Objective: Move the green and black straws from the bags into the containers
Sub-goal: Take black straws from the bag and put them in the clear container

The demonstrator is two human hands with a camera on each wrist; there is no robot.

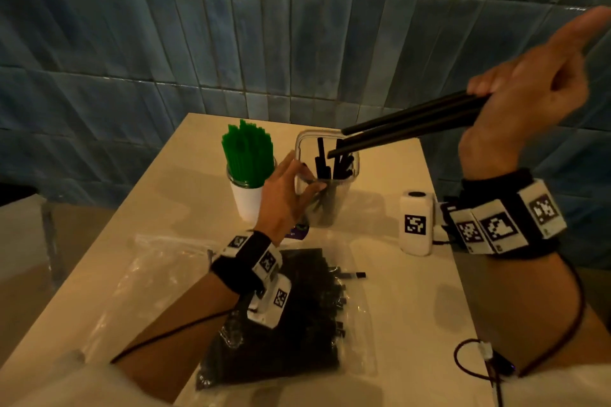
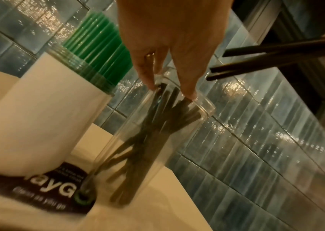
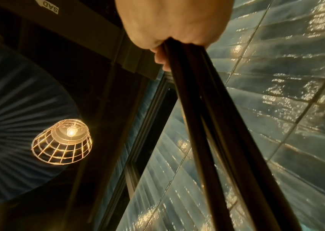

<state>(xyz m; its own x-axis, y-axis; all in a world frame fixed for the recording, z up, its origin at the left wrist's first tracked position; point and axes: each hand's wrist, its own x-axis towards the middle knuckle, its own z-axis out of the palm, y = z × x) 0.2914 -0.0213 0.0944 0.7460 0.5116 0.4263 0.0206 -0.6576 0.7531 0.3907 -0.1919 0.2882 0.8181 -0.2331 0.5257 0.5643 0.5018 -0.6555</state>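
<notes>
My right hand (image 1: 522, 102) is raised at the right and grips a few black straws (image 1: 406, 125) by one end. They slant down to the left, their free tips just over the mouth of the clear container (image 1: 344, 201), which holds several black straws. My left hand (image 1: 287, 188) holds that container near its rim, thumb across the front; the left wrist view shows fingertips (image 2: 189, 92) on the rim of the clear container (image 2: 177, 148). Green straws (image 1: 248, 152) stand packed in a white container (image 1: 246, 201) just to the left. A bag of black straws (image 1: 297, 324) lies under my left forearm.
An empty clear plastic bag (image 1: 148, 274) lies flat at the table's left front. The white table (image 1: 396, 291) ends close to the blue tiled wall (image 1: 297, 26). A purple label (image 2: 38, 192) lies by the containers' bases. A caged lamp (image 3: 62, 142) hangs overhead.
</notes>
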